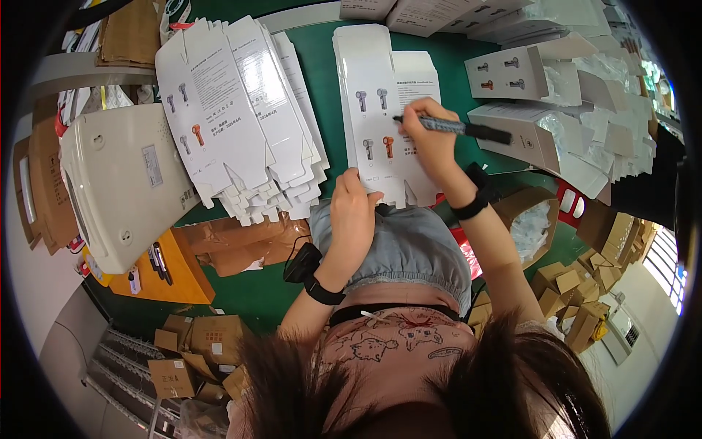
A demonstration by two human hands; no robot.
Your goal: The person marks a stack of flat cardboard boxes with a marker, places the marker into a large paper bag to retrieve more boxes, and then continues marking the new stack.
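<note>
A stack of flat white printed cartons lies in front of me on the green table. Small pictures of handheld fans, one of them orange, show on the top carton. My left hand rests at the stack's near edge, its fingers bent against the carton's lower left corner. In my right hand is a black marker, gripped near its front. The marker's tip is over the carton, close to the upper fan pictures; whether it touches the surface I cannot tell.
To the left lies a larger, uneven pile of flat white cartons, beside a beige machine casing. Opened white boxes with clear plastic inside crowd the right. Brown cardboard boxes lie on the floor, and several pens on an orange surface.
</note>
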